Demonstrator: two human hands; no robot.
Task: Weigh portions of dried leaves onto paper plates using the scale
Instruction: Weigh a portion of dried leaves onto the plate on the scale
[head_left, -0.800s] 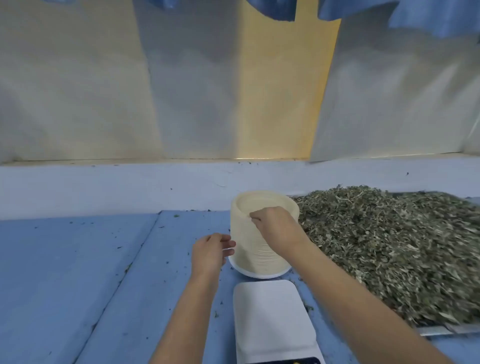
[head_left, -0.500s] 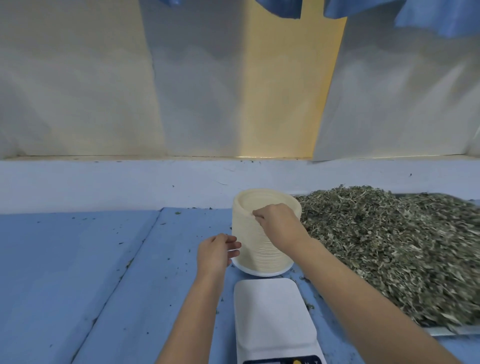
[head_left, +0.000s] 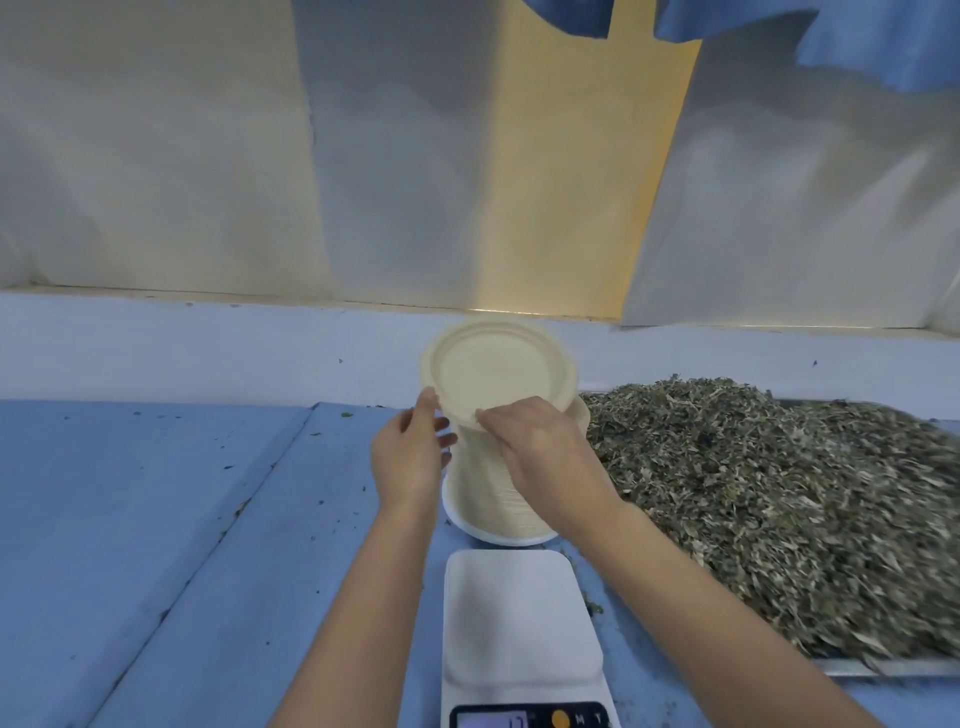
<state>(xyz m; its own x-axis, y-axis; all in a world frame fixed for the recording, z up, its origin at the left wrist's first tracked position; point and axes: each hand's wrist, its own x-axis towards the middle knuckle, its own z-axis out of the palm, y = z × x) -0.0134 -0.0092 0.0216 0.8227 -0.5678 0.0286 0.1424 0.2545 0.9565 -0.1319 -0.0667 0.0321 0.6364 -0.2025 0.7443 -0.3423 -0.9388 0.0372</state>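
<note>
Above the plate stack (head_left: 493, 499), left hand (head_left: 410, 457) and right hand (head_left: 540, 447) fingers pinch the paper plate (head_left: 493, 369) rim. Risk: a stuck second plate skews the scale (head_left: 519, 623) tare.

Top plate (head_left: 496, 371) now lifted off stack (head_left: 488, 493), tilted up; left hand (head_left: 410, 457) moved onto its rim beside right hand (head_left: 540, 447).

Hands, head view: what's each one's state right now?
Left hand: grips the left rim of the lifted top paper plate.
Right hand: pinches that plate's near rim.
</note>
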